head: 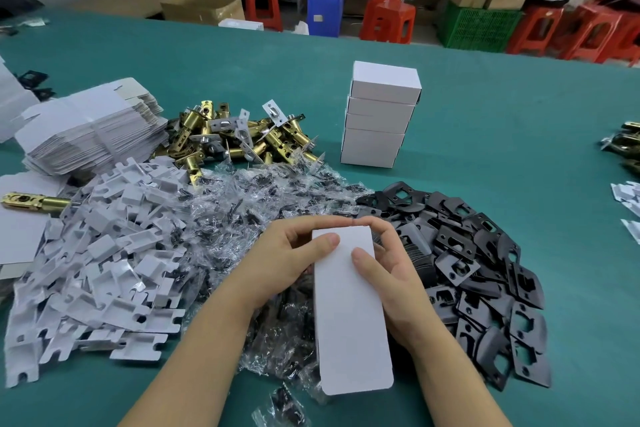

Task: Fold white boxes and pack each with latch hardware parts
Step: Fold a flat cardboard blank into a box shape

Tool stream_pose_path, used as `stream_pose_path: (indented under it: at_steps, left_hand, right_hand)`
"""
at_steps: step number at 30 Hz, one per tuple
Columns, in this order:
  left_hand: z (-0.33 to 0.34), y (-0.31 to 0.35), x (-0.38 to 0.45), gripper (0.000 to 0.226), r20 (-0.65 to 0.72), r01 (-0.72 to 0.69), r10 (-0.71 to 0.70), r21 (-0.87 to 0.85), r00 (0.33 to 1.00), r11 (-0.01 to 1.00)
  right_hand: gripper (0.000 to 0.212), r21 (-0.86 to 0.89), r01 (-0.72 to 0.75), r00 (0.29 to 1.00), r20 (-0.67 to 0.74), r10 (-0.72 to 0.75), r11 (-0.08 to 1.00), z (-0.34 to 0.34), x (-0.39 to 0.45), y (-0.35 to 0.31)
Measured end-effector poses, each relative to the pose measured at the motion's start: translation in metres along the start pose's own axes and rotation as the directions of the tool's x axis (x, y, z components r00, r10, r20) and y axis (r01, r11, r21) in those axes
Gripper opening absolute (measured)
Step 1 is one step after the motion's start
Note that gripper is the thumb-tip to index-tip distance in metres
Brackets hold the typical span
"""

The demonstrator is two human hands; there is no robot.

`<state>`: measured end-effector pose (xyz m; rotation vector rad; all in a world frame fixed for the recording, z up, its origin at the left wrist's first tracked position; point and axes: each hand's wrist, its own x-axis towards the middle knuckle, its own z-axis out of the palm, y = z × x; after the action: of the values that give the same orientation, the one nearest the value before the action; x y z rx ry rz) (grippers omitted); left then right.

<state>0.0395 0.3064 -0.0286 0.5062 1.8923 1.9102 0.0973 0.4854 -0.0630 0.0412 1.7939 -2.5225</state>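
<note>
**Box in both hands, flap end coming together**

The white box (349, 308) sits dead centre at the bottom of the view, held above the tabletop (519, 135), its long face up and its rounded near end pointing to 6 o'clock. The left hand (287, 260) curls around the far left corner, thumb flat on the top face, fingers wrapped behind. The right hand (384, 267) mirrors it at the far right corner, thumb pressing the top, index finger hooked over the far edge. Both hands grip it, neither is spread.

It looks like thin card: light, stiff along the creases, but easy to dent if squeezed mid-panel. The safest hold is probably where the hands are now, at the corners and folded edges. Whether anything is inside cannot be told.

Outward now. At 9 o'clock lies a heap of white card inserts (104, 267). Directly under the wrists and up towards 11 spreads a pile of clear screw bags (249, 204), slippery-looking stuff. At 3 o'clock, black strike plates (485, 270) are heaped, hard and likely heavy for their size. At 11 o'clock, brass latch bolts (242, 139) tangle together, with flat box blanks (93, 135) stacked further towards 10. At 12 o'clock stands a stack of finished boxes (379, 114), four high, leaning a touch.
</note>
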Motion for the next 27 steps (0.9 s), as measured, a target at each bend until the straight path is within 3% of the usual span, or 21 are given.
stream_pose_path:
  at_steps: [8,12,16,19,21,24,27]
  left_hand:
    - [0.000,0.001,0.000,0.025,0.015,0.012,-0.013,0.044,1.000,0.999]
    - [-0.001,0.000,0.000,0.025,0.024,0.014,-0.015,0.056,1.000,0.998]
    - [0.000,0.000,0.000,0.030,-0.022,0.006,-0.004,0.093,1.000,0.996]
    - [-0.001,-0.001,-0.001,0.034,-0.037,-0.082,0.093,0.237,0.995,0.968]
    - [-0.001,0.000,-0.002,0.047,0.024,-0.188,0.192,0.358,0.981,0.915]
    - [0.001,-0.005,-0.001,0.083,0.115,-0.264,0.238,0.505,0.964,0.822]
    - [0.003,-0.010,0.002,0.073,0.114,-0.303,0.290,0.551,0.950,0.777]
  right_hand:
    - [0.025,-0.016,0.028,0.999,-0.046,-0.028,0.999,0.000,-0.001,0.000]
    - [0.032,-0.020,0.012,0.999,-0.032,-0.013,1.000,-0.002,0.001,0.002]
    - [0.024,-0.014,-0.052,0.997,-0.054,0.051,0.999,-0.003,-0.001,-0.005]
    - [0.016,-0.022,-0.157,0.985,-0.072,0.155,0.987,-0.002,0.008,-0.017]
    - [0.027,-0.076,-0.075,0.997,0.027,0.077,0.994,-0.017,0.009,-0.011]
    - [0.040,0.217,-0.081,0.995,-0.033,0.090,0.973,-0.020,0.002,-0.024]
    - [0.040,0.080,-0.189,0.982,0.008,0.189,0.979,-0.010,0.002,-0.018]
